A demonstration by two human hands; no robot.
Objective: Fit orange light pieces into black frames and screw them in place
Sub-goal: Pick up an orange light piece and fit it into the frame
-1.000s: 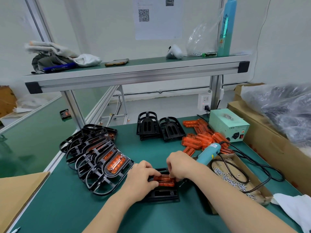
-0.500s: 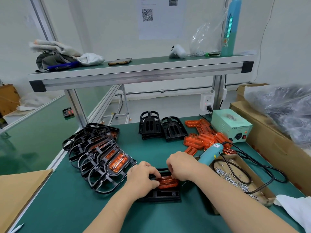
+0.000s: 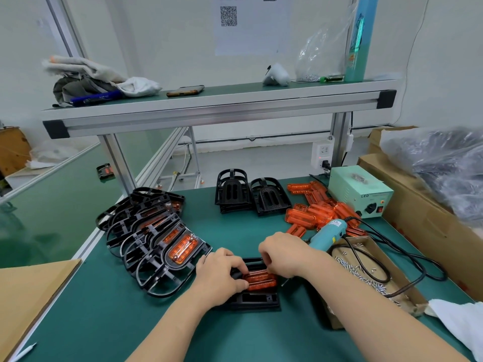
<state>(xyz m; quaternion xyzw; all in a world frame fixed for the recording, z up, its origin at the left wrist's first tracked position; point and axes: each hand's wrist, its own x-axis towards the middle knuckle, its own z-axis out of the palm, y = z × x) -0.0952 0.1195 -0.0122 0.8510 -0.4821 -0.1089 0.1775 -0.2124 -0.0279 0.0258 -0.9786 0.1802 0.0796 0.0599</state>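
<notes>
On the desk [image 3: 125, 325], an orange light piece [image 3: 261, 280] is being pressed into a black frame [image 3: 251, 301], pinched at its ends by the curled left hand [image 3: 219, 278] and right hand [image 3: 285, 257], so it seems screws [image 3: 350, 267] and the blue screwdriver [image 3: 328, 235] will be needed next.

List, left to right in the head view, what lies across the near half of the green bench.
Cardboard sheet → row of finished frames → left hand → right hand → cardboard tray of screws → white cloth.
</notes>
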